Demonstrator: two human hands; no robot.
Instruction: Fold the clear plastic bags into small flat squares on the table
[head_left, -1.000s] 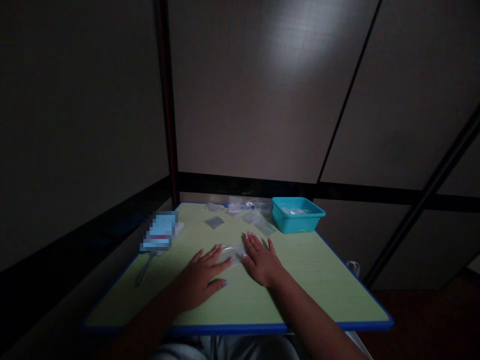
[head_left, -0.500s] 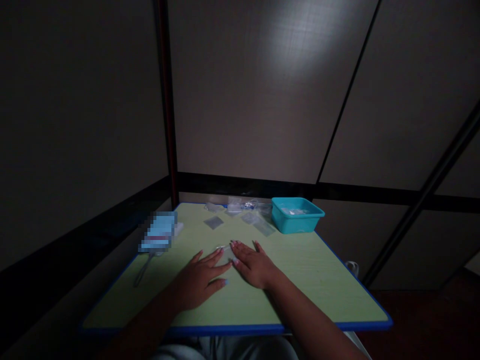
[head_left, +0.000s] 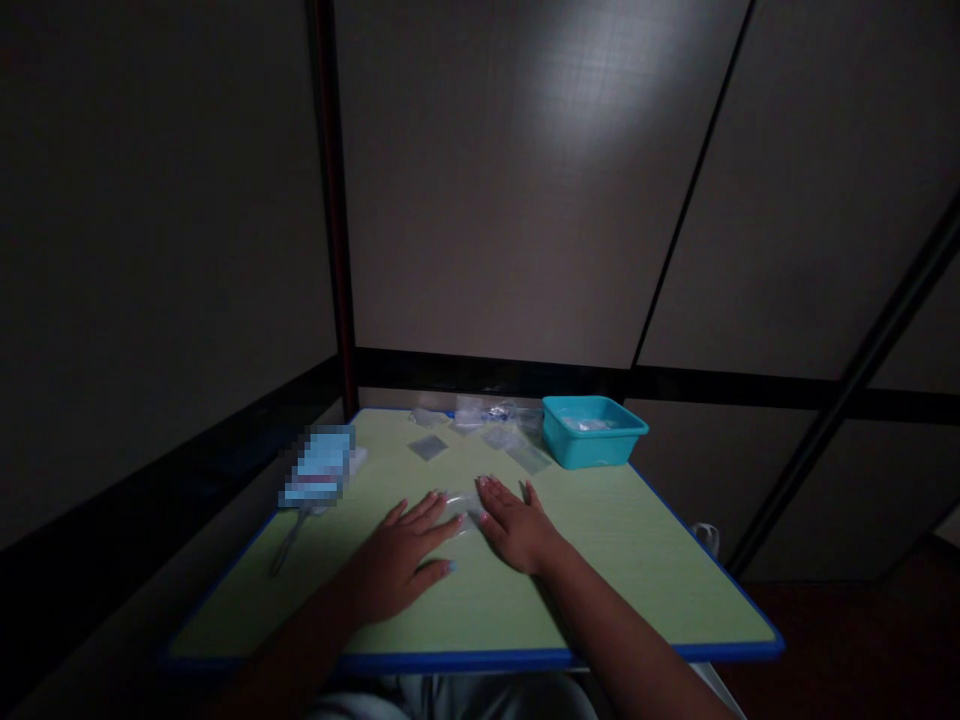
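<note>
Left hand (head_left: 401, 562) and right hand (head_left: 521, 532): palms down, fingers extended, gripping nothing. Clear plastic film (head_left: 463, 511) lies between them on the table (head_left: 630, 575), partly under the fingers. Probably light, limp, slippery; hold by an edge. Its side edges are hidden. Far-right turquoise basin (head_left: 589, 452): contents indistinct.

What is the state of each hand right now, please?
Left hand: open, palm down, touching the clear plastic, not gripping it.
Right hand: open, palm down, touching the plastic's right side.
</note>
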